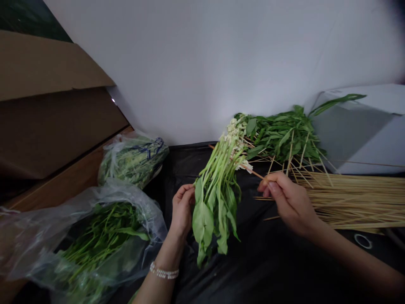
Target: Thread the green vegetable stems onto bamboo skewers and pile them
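Right hand (290,202) — one skewer (257,174)

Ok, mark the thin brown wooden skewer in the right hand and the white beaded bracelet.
Thin brown wooden skewer (257,174): head view, on its bare shaft.
White beaded bracelet (164,272): head view, on its beads.

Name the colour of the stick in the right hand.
The stick is reddish-brown, best seen in the head view.

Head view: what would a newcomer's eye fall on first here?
Probably the greens hanging mid-picture, on a stick in the right hand. Next, the pale sticks heaped at right, then the clear bag at lower left, with leafy stems inside.
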The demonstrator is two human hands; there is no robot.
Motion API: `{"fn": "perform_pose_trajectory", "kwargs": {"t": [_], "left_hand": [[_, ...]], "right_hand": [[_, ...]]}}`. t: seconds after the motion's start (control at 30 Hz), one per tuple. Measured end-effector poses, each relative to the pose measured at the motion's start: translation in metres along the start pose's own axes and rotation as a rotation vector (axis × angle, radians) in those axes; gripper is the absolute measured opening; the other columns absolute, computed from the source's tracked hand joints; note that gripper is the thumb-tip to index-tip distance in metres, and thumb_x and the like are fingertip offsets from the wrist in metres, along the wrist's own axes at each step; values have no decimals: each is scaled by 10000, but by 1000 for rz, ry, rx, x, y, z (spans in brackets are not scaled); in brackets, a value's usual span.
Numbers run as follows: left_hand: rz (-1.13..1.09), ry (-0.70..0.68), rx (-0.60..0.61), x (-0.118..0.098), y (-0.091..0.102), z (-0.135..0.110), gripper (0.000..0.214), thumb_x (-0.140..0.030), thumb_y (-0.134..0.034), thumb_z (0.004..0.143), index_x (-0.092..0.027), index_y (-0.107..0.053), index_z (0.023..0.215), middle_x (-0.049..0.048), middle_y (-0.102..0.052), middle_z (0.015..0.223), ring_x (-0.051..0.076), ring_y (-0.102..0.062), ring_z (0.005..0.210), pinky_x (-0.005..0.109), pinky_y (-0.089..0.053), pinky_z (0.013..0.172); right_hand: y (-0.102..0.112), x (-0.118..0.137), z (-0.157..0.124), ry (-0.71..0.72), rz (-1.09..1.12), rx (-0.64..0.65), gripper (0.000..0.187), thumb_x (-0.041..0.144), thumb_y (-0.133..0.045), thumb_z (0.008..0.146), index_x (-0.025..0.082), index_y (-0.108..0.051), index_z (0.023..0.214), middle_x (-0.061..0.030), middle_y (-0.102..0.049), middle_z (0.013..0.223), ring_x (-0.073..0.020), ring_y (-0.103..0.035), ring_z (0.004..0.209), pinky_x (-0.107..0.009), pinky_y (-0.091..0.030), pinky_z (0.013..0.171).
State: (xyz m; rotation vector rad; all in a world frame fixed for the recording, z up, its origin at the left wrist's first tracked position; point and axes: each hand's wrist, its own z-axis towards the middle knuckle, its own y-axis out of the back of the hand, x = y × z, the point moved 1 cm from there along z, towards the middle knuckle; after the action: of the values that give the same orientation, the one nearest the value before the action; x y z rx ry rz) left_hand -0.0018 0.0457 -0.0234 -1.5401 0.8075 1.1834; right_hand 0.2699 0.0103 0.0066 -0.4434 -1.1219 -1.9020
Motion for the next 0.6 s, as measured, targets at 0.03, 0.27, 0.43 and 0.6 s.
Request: {"fn": "perform_pose_trajectory", "kwargs": {"t": [0.03, 0.27, 0.43, 0.6], "left_hand": [[-35, 42, -3, -3, -1, -1, 202, -368, -805, 613, -223, -679, 676, -4, -643, 562, 156, -556, 493, 271, -440, 483], [-183, 147, 21, -11, -3, -1, 348, -203, -801, 581, -166, -728, 920, 13, -746, 758, 133, -659, 630, 228, -503, 628], [-243, 132, 21, -6, 0, 4, 309, -199, -806, 611, -150, -757, 913, 34, -766, 835, 122, -674, 689, 207, -506, 660], [-248, 114, 17, -3, -2, 2, 295, -250, -861, 612, -150, -772, 876, 30, -771, 834, 111, -677, 706, 203, -524, 696]], "right_hand": [[0, 0, 0, 17, -24, 35, 217, 281, -340, 1002, 235, -537, 924, -20, -612, 768, -158, -589, 681, -297, -454, 648], [-12, -7, 1, 76, -236, 235, 178, 238, -326, 982, 226, -478, 892, -5, -605, 764, -157, -583, 675, -285, -411, 641], [-16, -9, 0, 111, -333, 288, 197, 226, -302, 989, 224, -461, 872, -3, -595, 755, -154, -568, 660, -276, -385, 627], [-17, -7, 1, 137, -352, 306, 209, 216, -302, 991, 221, -450, 843, -4, -594, 742, -146, -560, 641, -271, -374, 618]]}}
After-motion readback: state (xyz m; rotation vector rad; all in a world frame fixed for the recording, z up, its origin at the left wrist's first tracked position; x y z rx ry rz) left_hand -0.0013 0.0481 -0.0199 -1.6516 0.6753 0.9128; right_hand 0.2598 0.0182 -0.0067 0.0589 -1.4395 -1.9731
